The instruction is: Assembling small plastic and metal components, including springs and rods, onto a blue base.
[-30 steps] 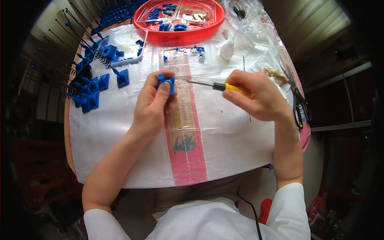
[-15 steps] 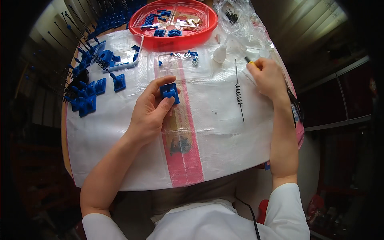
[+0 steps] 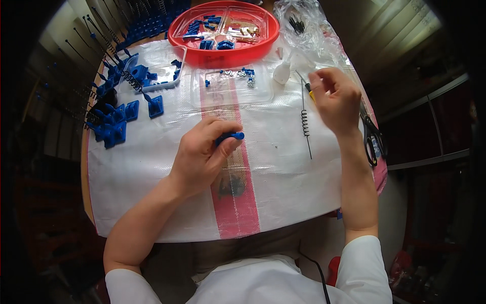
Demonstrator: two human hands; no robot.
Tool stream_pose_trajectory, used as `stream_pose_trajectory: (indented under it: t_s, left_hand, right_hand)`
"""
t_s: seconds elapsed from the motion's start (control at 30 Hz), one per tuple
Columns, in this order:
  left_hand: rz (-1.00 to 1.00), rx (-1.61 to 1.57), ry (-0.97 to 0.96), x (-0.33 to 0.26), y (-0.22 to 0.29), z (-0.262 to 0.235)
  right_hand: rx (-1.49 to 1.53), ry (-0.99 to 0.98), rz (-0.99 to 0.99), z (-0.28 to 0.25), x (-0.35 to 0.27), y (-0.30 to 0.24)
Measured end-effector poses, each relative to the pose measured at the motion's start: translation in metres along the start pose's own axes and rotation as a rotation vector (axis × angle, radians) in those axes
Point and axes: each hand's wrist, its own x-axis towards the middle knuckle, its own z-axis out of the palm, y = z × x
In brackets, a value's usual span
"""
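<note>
My left hand (image 3: 200,157) is shut on a small blue plastic part (image 3: 230,137), held over the pink stripe of the white woven sheet (image 3: 283,172). My right hand (image 3: 336,99) hovers at the right with its fingers loosely apart, just over the yellow handle of a screwdriver (image 3: 308,91) that lies on the sheet. A thin metal rod with a coil spring (image 3: 305,124) lies just left of that hand.
A round red tray (image 3: 223,57) with blue and metal parts stands at the back. In front of it lie a clear lid with small screws (image 3: 233,83) and a white dropper bottle (image 3: 281,73). Several blue parts (image 3: 114,126) crowd the left edge. Black scissors (image 3: 372,137) lie at the right.
My right hand has carried the screwdriver from the blue part to the right and set it down. The left hand still holds the blue part and has turned it.
</note>
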Motion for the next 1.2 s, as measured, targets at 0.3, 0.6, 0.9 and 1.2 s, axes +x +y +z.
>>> stream_pose_trajectory:
  t_s: [0.3, 0.6, 0.9, 1.2]
  left_hand:
    - [-0.04, -0.026, 0.02, -0.006, -0.014, 0.005]
    - [-0.366, -0.438, 0.058, 0.003, -0.017, 0.001]
    - [-0.304, -0.326, 0.052, 0.009, 0.014, -0.026]
    - [-0.031, 0.202, -0.02, 0.017, 0.001, -0.025]
  right_hand:
    - [0.28, -0.227, -0.389, 0.016, -0.016, -0.028]
    - [0.252, -0.084, -0.21, -0.001, 0.005, -0.043]
    - [0.021, -0.312, 0.005, -0.009, 0.037, -0.033]
    - [0.157, -0.422, -0.041, 0.029, 0.004, -0.039]
